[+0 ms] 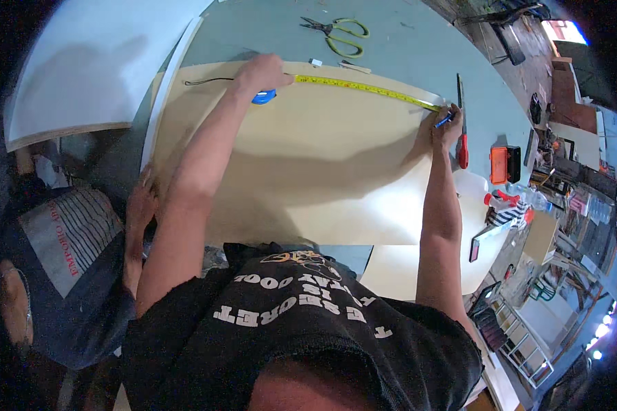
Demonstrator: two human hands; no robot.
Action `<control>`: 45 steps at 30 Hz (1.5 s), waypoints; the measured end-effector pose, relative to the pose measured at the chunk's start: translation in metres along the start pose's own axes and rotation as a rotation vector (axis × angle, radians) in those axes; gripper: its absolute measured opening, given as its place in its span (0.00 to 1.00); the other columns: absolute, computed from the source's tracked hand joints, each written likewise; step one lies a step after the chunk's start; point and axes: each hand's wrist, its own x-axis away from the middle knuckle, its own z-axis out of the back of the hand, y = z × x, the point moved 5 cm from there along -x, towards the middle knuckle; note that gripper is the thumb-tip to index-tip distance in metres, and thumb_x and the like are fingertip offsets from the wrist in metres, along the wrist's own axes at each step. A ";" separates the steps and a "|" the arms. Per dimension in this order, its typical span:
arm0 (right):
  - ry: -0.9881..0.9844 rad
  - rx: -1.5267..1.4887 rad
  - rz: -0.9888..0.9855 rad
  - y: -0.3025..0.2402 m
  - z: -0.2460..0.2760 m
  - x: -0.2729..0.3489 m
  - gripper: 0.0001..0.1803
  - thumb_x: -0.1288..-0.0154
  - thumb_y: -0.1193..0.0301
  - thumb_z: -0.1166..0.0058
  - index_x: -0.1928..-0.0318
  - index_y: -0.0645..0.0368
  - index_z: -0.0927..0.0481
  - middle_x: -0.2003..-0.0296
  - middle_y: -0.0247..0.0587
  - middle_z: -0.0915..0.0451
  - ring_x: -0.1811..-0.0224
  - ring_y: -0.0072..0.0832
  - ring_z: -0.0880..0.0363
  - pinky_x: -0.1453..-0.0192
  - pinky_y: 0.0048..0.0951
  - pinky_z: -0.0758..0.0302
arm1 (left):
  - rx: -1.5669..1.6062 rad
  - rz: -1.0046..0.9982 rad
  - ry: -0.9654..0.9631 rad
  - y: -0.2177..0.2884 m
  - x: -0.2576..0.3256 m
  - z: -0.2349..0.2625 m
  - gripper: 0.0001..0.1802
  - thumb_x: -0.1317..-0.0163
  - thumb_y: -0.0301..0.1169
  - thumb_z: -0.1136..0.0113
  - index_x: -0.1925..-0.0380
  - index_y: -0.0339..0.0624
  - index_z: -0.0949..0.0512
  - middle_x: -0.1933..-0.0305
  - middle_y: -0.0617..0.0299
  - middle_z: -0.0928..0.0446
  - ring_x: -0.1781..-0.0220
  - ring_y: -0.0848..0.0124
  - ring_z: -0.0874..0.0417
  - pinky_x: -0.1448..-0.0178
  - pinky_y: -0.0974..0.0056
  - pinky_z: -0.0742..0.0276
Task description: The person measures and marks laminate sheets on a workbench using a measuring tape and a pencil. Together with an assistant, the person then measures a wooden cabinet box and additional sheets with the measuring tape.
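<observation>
A cream-coloured board (308, 137) lies flat on the grey-green table. My left hand (259, 74) is closed round a blue tape measure (264, 97) near the board's far left part, and a thin dark cord (209, 81) trails leftward from it. From there the yellow tape blade (356, 85) runs along the far edge to my right hand (447, 130). Those right fingers are closed, with a blue pen (444, 120) in them close to the blade's end. The tape's very tip is hidden by the fingers.
Green-handled scissors (336, 33) lie beyond the board. To the right are a red-handled tool (463, 147), an orange case (499, 164) and a white bottle (469, 185). At left, another person's hand (142, 202) is by the board, below a raised white panel (96, 75).
</observation>
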 end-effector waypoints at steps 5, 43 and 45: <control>0.066 0.162 0.182 -0.004 0.000 -0.004 0.13 0.32 0.68 0.44 0.52 0.62 0.18 0.57 0.44 0.16 0.56 0.34 0.18 0.49 0.34 0.22 | -0.023 -0.037 -0.081 0.011 0.000 0.001 0.25 0.47 0.51 0.35 0.67 0.38 0.14 0.64 0.42 0.16 0.61 0.48 0.13 0.53 0.49 0.18; -0.145 -0.011 -0.098 0.031 0.002 -0.006 0.15 0.34 0.64 0.39 0.52 0.59 0.16 0.64 0.45 0.14 0.61 0.34 0.15 0.54 0.32 0.21 | -0.048 0.024 -0.070 0.007 -0.002 -0.001 0.38 0.47 0.62 0.34 0.64 0.30 0.15 0.60 0.37 0.16 0.57 0.47 0.13 0.49 0.49 0.18; -0.136 0.043 -0.087 0.033 0.008 -0.010 0.15 0.34 0.64 0.38 0.52 0.59 0.16 0.64 0.45 0.14 0.61 0.34 0.15 0.54 0.32 0.21 | -0.031 0.045 -0.063 0.008 -0.002 0.001 0.38 0.47 0.62 0.34 0.62 0.31 0.15 0.59 0.37 0.16 0.56 0.47 0.13 0.48 0.49 0.18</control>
